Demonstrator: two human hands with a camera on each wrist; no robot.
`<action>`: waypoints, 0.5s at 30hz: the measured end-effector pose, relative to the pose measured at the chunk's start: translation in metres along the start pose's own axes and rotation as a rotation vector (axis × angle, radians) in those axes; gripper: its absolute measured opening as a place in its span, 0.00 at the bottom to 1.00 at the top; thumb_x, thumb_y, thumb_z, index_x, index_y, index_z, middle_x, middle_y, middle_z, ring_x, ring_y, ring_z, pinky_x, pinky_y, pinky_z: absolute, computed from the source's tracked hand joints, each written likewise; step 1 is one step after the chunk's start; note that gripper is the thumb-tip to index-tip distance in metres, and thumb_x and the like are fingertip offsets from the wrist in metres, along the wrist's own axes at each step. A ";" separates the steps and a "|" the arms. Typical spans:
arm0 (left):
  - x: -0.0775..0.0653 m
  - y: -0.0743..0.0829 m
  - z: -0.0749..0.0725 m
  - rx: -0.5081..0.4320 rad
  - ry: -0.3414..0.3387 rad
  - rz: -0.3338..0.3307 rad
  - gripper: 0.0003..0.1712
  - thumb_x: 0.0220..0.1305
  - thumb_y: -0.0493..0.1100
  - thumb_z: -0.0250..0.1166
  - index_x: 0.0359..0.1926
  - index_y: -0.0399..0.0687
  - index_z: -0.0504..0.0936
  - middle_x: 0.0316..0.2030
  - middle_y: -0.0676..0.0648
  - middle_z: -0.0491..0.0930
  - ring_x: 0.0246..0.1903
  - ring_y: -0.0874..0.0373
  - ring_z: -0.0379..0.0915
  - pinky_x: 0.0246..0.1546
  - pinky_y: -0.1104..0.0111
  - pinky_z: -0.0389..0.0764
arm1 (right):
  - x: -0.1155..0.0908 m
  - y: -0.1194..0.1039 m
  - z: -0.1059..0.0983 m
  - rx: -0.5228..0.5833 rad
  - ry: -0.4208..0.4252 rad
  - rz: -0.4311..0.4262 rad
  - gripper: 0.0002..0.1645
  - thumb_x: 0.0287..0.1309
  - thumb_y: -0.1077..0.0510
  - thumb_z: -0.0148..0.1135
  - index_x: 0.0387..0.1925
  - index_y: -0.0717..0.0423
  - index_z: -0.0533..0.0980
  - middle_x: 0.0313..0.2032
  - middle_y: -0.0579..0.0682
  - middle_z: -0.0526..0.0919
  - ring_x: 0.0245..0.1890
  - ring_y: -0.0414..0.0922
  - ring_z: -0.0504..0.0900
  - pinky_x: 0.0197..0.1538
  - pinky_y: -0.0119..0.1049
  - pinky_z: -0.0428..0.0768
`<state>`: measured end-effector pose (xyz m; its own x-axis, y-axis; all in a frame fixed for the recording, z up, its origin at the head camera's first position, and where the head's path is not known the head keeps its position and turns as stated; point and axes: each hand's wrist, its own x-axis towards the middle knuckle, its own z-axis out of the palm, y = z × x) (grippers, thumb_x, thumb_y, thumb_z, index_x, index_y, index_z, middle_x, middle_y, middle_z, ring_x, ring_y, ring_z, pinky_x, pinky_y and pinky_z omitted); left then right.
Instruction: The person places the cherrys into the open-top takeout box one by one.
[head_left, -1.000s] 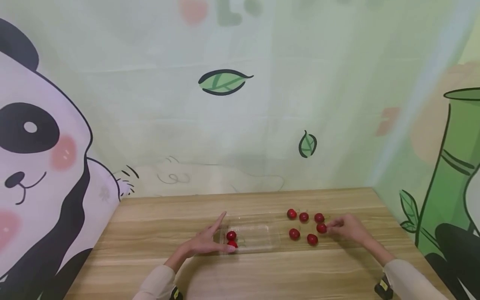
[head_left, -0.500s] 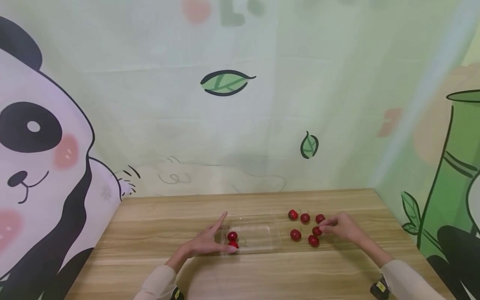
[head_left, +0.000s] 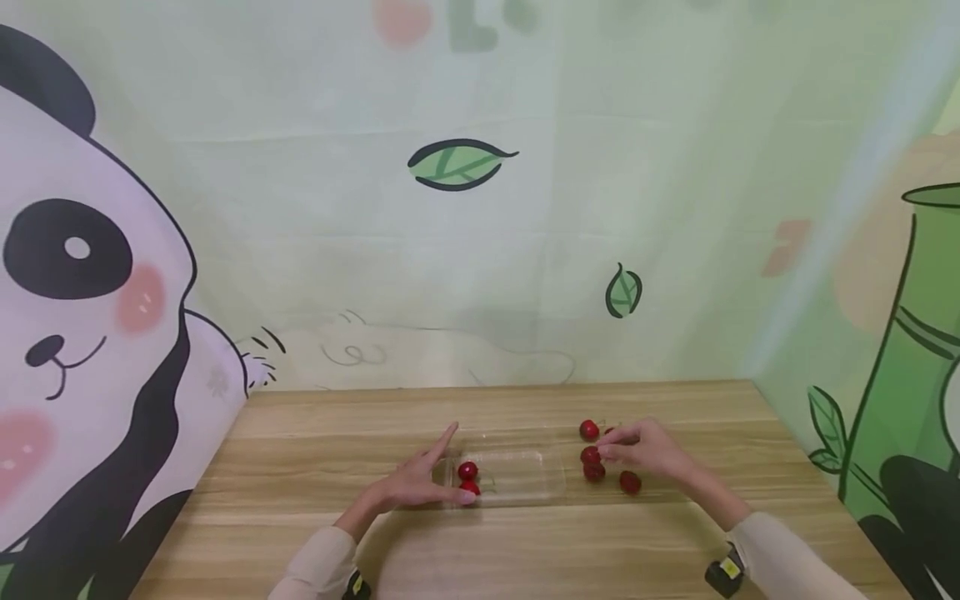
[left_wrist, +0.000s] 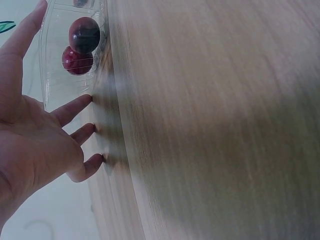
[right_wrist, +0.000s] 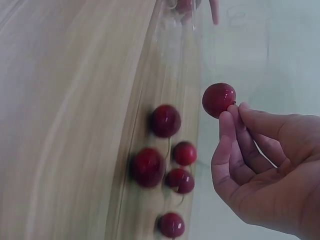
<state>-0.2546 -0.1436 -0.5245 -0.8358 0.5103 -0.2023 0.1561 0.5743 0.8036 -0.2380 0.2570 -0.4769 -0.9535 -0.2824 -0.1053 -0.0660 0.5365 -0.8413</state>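
Observation:
Two red cherries point(head_left: 468, 481) lie at the left end of a clear plastic container point(head_left: 522, 475) on the table. My left hand point(head_left: 411, 483) rests at that end, its fingers spread and straight, the thumb along the near side; in the left wrist view fingertips point(left_wrist: 86, 98) touch down beside it. My right hand point(head_left: 647, 450) pinches a cherry point(right_wrist: 219, 100) by its stem end between thumb and fingers, raised above the table just right of the container. Below it several loose cherries point(right_wrist: 148, 167) lie on the table; the right hand partly hides some in the head view.
The wooden table point(head_left: 480, 550) meets a cloth backdrop point(head_left: 337, 208) printed with a panda and leaves. One loose cherry point(head_left: 630, 482) lies nearest the front right of the group.
My right hand has taken a cherry from the right side of the group, lifted it and carried it left toward the container. The left hand has stayed in place.

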 end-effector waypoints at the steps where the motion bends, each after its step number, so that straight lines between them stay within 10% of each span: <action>1: 0.000 0.000 0.000 -0.005 0.001 -0.004 0.70 0.53 0.67 0.75 0.83 0.67 0.36 0.76 0.38 0.63 0.78 0.31 0.48 0.70 0.26 0.50 | 0.003 -0.002 0.003 0.000 0.000 -0.006 0.12 0.65 0.58 0.69 0.43 0.64 0.87 0.42 0.58 0.90 0.40 0.51 0.87 0.44 0.42 0.88; 8: 0.000 -0.003 0.002 -0.017 0.000 -0.014 0.70 0.53 0.68 0.75 0.83 0.69 0.35 0.76 0.38 0.62 0.78 0.32 0.48 0.70 0.26 0.50 | 0.015 -0.017 0.033 0.008 -0.037 -0.080 0.14 0.64 0.54 0.69 0.45 0.61 0.88 0.39 0.54 0.92 0.36 0.43 0.83 0.41 0.33 0.82; 15: 0.002 -0.002 0.000 -0.013 -0.004 -0.007 0.70 0.53 0.68 0.75 0.82 0.71 0.36 0.76 0.38 0.62 0.77 0.31 0.49 0.70 0.29 0.56 | 0.025 -0.029 0.057 0.071 -0.083 -0.124 0.13 0.65 0.58 0.68 0.44 0.64 0.87 0.39 0.58 0.91 0.38 0.47 0.87 0.45 0.46 0.88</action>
<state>-0.2566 -0.1436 -0.5264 -0.8347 0.5089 -0.2105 0.1434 0.5699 0.8091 -0.2427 0.1893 -0.4853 -0.9114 -0.4096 -0.0393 -0.1581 0.4369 -0.8855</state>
